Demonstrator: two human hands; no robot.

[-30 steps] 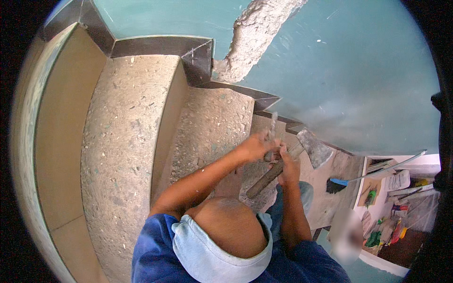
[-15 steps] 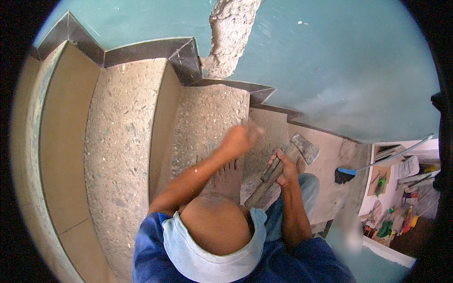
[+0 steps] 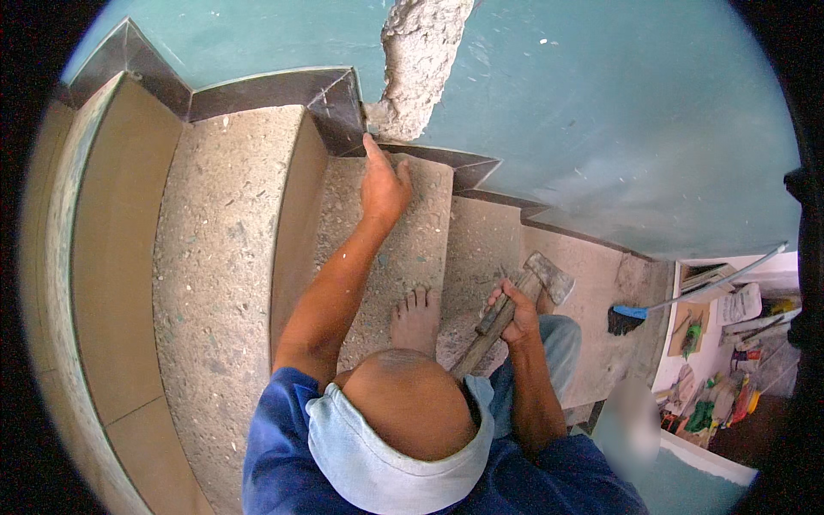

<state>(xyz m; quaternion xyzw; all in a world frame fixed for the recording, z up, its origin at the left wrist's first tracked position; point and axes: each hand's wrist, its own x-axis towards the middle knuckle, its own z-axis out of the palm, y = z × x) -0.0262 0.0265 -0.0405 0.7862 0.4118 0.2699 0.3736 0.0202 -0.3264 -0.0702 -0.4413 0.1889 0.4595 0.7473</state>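
Note:
My left hand (image 3: 385, 189) reaches across a rough concrete step (image 3: 390, 245) to the foot of the wall. Its index finger is stretched out, with the tip at the dark skirting tile (image 3: 339, 120) just below a chipped-out groove (image 3: 421, 64) of bare, rough plaster. The thumb stands apart, and nothing shows in this hand. My right hand (image 3: 519, 319) is closed around the wooden handle of a hatchet (image 3: 551, 280), its metal head pointing away to the right. A short dark bar (image 3: 492, 318) lies along the handle in the same grip; its kind is unclear.
My bare foot (image 3: 415, 319) rests on the step between my arms. Tiled stair risers (image 3: 129, 257) climb to the left. Lower down on the right are a blue broom (image 3: 631, 313) and a heap of tools and bags (image 3: 717, 399). A teal wall (image 3: 618, 129) runs along the far side.
My left hand has moved away from me and leftward, from above the step to the skirting, and its index finger now points out. The hatchet in my right hand has shifted slightly.

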